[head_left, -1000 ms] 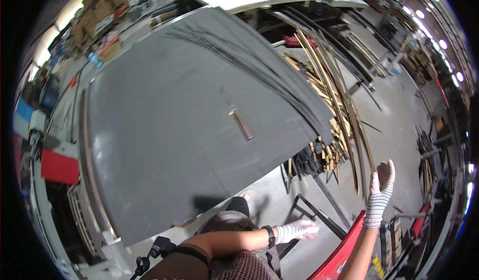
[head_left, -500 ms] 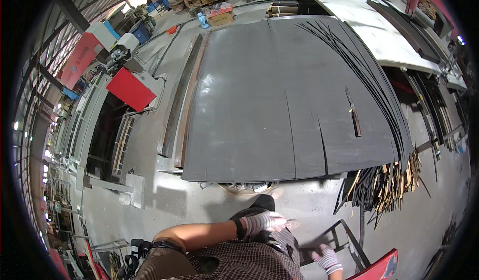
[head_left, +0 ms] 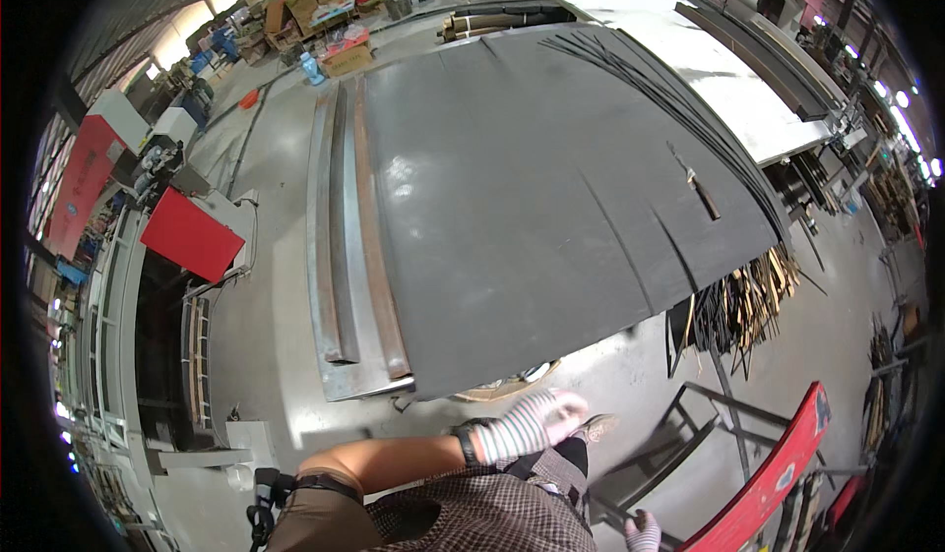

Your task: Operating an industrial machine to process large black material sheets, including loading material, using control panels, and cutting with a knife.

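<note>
My left hand (head_left: 522,427), in a striped white glove, is held in front of my body just below the near edge of a large dark grey sheet (head_left: 492,198). Its fingers are loosely bent with a gap between them, and nothing shows in them. At the bottom edge my right hand (head_left: 643,532), gloved in the same way, is partly cut off. Its visible fingers stand apart and look empty, close to a dark metal frame with a red curved top (head_left: 763,473). A knife-like tool with a brown handle (head_left: 706,203) lies on the sheet's right part.
Thin black strips (head_left: 669,94) run along the sheet's right side. A bundle of strips (head_left: 743,301) hangs near its right corner. Metal bars (head_left: 374,247) lie along the left edge. A white board (head_left: 709,70) lies beyond. A red-panelled machine (head_left: 192,234) stands left.
The view has turned, so the sheet now lies slanted. My left hand has moved up and forward, toward the sheet's near edge. My right hand has dropped lower, partly out of view.
</note>
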A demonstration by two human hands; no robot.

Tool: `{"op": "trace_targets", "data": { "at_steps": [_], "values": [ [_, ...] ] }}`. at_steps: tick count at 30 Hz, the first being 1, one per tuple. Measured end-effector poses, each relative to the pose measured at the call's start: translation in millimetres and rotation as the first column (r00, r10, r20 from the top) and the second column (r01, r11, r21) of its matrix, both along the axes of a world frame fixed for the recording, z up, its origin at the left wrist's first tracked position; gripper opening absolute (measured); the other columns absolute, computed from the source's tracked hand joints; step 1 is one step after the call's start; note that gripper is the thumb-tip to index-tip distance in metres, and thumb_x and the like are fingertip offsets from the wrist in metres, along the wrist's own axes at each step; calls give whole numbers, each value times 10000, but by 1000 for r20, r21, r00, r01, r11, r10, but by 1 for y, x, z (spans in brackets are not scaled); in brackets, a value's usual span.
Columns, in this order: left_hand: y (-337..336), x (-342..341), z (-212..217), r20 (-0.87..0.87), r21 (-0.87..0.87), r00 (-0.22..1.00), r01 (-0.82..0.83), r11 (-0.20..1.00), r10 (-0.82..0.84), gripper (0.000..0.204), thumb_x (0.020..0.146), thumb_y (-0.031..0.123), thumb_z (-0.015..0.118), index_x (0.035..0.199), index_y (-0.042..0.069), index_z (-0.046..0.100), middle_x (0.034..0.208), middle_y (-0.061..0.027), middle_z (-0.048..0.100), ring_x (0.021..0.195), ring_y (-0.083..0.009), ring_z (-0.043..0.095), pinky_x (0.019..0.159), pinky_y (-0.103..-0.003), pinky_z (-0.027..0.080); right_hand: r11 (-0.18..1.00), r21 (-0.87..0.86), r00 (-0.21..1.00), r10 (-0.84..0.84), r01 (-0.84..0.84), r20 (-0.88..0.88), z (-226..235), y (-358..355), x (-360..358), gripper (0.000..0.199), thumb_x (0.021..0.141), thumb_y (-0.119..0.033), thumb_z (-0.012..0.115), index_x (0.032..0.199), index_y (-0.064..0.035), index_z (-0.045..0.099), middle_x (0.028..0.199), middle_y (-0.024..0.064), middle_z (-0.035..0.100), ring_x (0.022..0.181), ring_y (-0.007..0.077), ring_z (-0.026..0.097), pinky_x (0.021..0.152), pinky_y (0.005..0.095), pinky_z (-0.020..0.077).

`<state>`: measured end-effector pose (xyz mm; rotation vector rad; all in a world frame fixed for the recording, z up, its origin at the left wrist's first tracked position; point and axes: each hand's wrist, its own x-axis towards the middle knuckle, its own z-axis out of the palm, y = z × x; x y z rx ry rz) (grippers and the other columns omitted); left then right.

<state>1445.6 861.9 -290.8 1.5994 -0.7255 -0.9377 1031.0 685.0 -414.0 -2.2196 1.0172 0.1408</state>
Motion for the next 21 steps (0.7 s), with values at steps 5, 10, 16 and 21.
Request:
{"op": "trace_targets", "data": {
  "at_steps": [5, 10, 16, 21],
  "values": [
    [127, 130, 56, 801, -329, 307, -491, 806, 514, 450, 750, 163, 639, 1154, -19, 562, 1117, -197, 575, 1065, -373, 538, 976, -449, 417, 888, 437, 981, -66, 142, -184, 30, 152, 8, 380, 879, -211, 679, 1193, -9, 611, 1079, 193, 679, 992, 280, 647, 859, 379, 515],
    [281, 221, -26, 185, 74, 378, -926, 370, 907, 719, 920, 332, 609, 1428, -66, 293, 1463, -195, 374, 1331, -324, 377, 1122, -376, 305, 901, 304, 950, -306, 309, -58, 77, 268, 32, 402, 887, -247, 667, 1202, -5, 609, 1137, 193, 664, 1067, 285, 636, 927, 367, 491],
    [288, 243, -53, -298, 76, 526, -819, 569, 797, 686, 911, 542, 560, 1361, 36, 446, 1314, -116, 529, 1167, -267, 519, 1003, -399, 432, 909, 194, 929, -365, 369, -55, 79, 376, -21, 432, 880, -284, 657, 1216, -18, 606, 1144, 186, 652, 1077, 309, 619, 940, 379, 478],
    [186, 121, -17, 584, -375, 368, -669, 642, 724, 497, 869, 221, 618, 1257, -61, 486, 1295, -196, 504, 1191, -314, 480, 1059, -390, 364, 744, 179, 731, -667, 644, 146, 109, 487, -87, 425, 881, -281, 650, 1219, -27, 606, 1197, 196, 630, 1123, 316, 598, 963, 388, 467]
  ]
}}
